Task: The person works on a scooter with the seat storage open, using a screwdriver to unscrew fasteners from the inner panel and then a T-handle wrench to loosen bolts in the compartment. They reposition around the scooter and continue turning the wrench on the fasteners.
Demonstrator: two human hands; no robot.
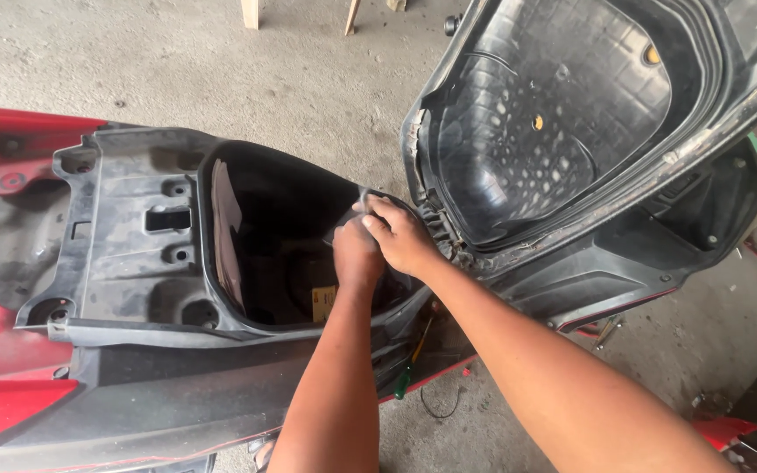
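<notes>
Two hands meet at the front rim of a scooter's storage tub (265, 254), close to the hinge of the lifted seat (554, 114). The left hand (357, 254) is curled with its fingers tucked down into the tub, and I cannot tell if that grip is pinching something or just pressing. The right hand (402, 235) sits touching it, just beside and a little above, with its fingertips pressed together on the black rim edge (370, 200). The seat is already swung up and open, so its bumpy black underside shows. The tub is open too, dark inside, with a small yellow sticker (323, 302) just below the left grip. The grey plastic frame (124, 236) well away from the grips is bare, and the red body panels (10, 403) are on past it. It looks like the opening part is done and the work at the rim is in the middle. I count two hands, one seat, one tub, one sticker, and one green-handled screwdriver (409, 368) below the grips.
</notes>
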